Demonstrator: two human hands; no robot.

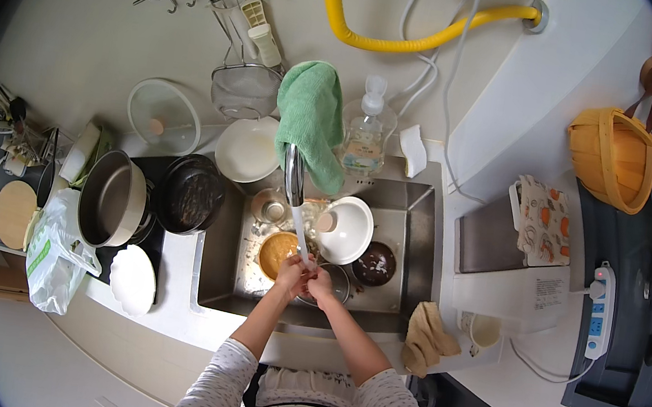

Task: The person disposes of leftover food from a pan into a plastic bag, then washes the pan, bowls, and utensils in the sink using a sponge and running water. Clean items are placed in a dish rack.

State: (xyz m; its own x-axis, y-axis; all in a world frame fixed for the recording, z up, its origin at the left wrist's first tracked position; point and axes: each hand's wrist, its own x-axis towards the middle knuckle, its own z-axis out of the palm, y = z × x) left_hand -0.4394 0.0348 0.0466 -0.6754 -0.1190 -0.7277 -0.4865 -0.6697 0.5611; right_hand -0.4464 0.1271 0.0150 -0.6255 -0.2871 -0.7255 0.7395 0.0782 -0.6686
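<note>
My left hand [290, 275] and my right hand [320, 284] are close together beneath the water running from the faucet [293, 177]. Their fingers are bent, and whether anything is between them cannot be made out. Below them the steel sink [407, 288] holds dishes. An orange-brown bowl [278, 253] sits just beyond my left hand. Partly hidden by my right hand is a round clear or metal vessel [341, 283]. Farther back lie a white lid with a wooden knob [353, 232], a dark brown bowl [375, 264] and a glass container [270, 208].
A green cloth [311, 115] drapes over the faucet, beside a soap dispenser [365, 138]. At left stand a deep pot [110, 200], a black pan [191, 195] and a white scalloped plate [133, 280]. A beige rag [428, 340] and a mug [483, 330] lie at right.
</note>
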